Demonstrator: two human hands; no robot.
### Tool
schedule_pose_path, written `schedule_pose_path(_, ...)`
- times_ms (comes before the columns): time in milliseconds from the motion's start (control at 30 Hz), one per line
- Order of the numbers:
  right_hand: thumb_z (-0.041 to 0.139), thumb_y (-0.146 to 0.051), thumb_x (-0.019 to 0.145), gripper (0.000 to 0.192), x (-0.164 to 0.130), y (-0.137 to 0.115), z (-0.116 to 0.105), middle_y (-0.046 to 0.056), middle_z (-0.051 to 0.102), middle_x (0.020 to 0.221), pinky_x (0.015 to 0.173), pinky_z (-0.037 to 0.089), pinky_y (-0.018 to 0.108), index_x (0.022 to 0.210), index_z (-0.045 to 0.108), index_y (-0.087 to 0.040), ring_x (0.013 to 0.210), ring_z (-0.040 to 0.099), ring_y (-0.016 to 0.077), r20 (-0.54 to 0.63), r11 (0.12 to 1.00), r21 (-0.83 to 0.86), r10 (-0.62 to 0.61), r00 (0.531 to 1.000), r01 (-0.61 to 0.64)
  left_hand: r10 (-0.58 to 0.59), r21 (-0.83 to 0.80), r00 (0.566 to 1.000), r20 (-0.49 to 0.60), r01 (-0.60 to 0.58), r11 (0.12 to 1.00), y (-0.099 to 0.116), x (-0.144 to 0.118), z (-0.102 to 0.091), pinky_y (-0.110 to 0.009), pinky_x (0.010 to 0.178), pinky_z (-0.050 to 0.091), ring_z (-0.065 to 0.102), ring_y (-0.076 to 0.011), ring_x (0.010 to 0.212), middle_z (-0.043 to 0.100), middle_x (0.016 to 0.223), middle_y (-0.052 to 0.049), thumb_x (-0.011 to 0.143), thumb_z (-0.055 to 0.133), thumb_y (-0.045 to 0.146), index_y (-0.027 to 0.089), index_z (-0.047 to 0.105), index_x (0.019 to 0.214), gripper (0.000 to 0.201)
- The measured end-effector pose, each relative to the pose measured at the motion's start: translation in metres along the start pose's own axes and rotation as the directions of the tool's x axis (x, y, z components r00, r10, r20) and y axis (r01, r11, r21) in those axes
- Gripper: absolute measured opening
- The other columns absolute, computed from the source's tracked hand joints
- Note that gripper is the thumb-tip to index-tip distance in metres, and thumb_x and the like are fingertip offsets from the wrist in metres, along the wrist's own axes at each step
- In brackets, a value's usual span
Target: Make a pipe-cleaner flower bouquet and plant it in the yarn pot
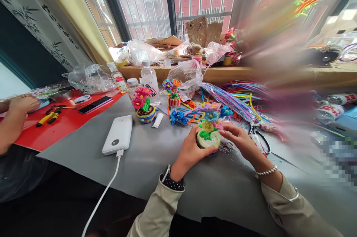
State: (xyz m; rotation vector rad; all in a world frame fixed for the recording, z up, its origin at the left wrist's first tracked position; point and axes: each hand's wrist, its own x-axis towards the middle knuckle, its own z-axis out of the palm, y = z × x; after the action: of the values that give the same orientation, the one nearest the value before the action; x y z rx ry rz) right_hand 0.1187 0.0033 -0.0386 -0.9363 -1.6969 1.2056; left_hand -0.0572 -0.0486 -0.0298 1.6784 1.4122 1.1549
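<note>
My left hand [189,152] and my right hand [242,141] both hold a small pipe-cleaner flower pot [208,137] just above the grey table cover [156,162]. The pot is pale with green leaves and yellow, blue and pink flowers on top. My left hand cups its left side and my right hand's fingers touch its right side near the flowers. A pearl bracelet [266,172] sits on my right wrist.
Two finished flower pots [144,108] [173,93] stand further back. A white power bank [118,134] with a cable lies at left, scissors [260,138] at right, loose pipe cleaners [237,99] behind. Another person's hand [21,105] rests on a red mat [64,123] with pliers and a phone.
</note>
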Motion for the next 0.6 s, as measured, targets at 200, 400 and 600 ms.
schedule_pose_path(200, 0.053, -0.043, 0.076, 0.03, -0.001, -0.006, -0.003, 0.005, 0.061, 0.1, 0.075, 0.043, 0.03, 0.095, 0.063, -0.022, 0.088, 0.054, 0.0183, -0.126, 0.999, -0.037, 0.023, 0.992, -0.027, -0.088, 0.047, 0.982, -0.165, 0.097, 0.994, 0.014, 0.026, 0.008, -0.035, 0.08, 0.045, 0.057, -0.0221, 0.093, 0.06, 0.1, -0.007, 0.05, 0.072, 0.044, 0.018, 0.044, 0.106, 0.068)
schedule_pose_path(400, 0.053, -0.043, 0.076, 0.03, 0.001, -0.008, -0.005, 0.005, 0.056, 0.103, 0.068, 0.045, 0.027, 0.096, 0.062, -0.023, 0.092, 0.051, 0.0182, -0.209, 0.996, -0.087, -0.032, 0.977, 0.014, -0.003, 0.097, 0.98, -0.199, 0.023, 0.995, 0.02, 0.042, 0.019, -0.033, 0.08, 0.044, 0.057, -0.0212, 0.096, 0.059, 0.103, -0.008, 0.051, 0.072, 0.042, 0.021, 0.036, 0.116, 0.077)
schedule_pose_path(600, 0.062, -0.042, 0.068, 0.029, 0.01, -0.002, -0.01, 0.008, 0.052, 0.108, 0.073, 0.046, 0.03, 0.09, 0.065, -0.023, 0.107, 0.045, 0.0235, -0.262, 0.983, -0.177, -0.099, 0.96, 0.054, 0.117, 0.141, 0.987, -0.114, -0.101, 0.985, 0.009, 0.039, 0.027, -0.034, 0.081, 0.044, 0.057, -0.02, 0.094, 0.06, 0.102, -0.006, 0.056, 0.069, 0.04, 0.022, 0.033, 0.117, 0.073)
